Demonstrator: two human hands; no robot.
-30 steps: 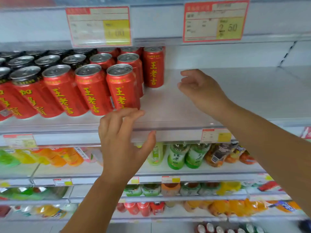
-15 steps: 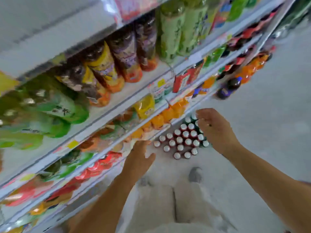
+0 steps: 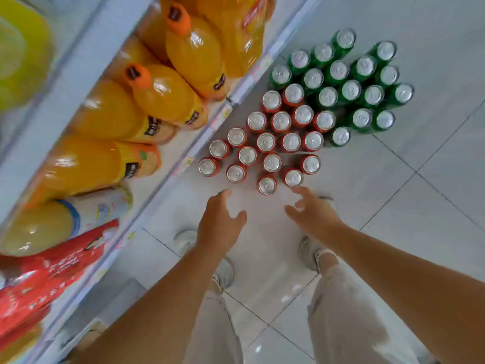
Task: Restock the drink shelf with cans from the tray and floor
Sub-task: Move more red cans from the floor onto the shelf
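Lowered from the upper shelf within the past second, both hands were brought down towards the cans standing on the floor. The left hand (image 3: 220, 227) and the right hand (image 3: 315, 218) were held apart, fingers loosely spread and nothing gripped in either. The right hand's fingertips (image 3: 298, 191) were seen just beside the nearest of the red cans (image 3: 265, 142); whether it was touched could not be told. The red cans were grouped upright on the tiled floor (image 3: 420, 206), close to the foot of the shelf unit (image 3: 157, 203), with a block of green cans (image 3: 351, 90) set directly beyond them. Pale trousers (image 3: 341, 311) and light shoes (image 3: 308, 252) were visible beneath the arms. Orange juice bottles (image 3: 162, 95) were lined up on the low shelves at left, with red packaging (image 3: 39, 279) nearer the camera.
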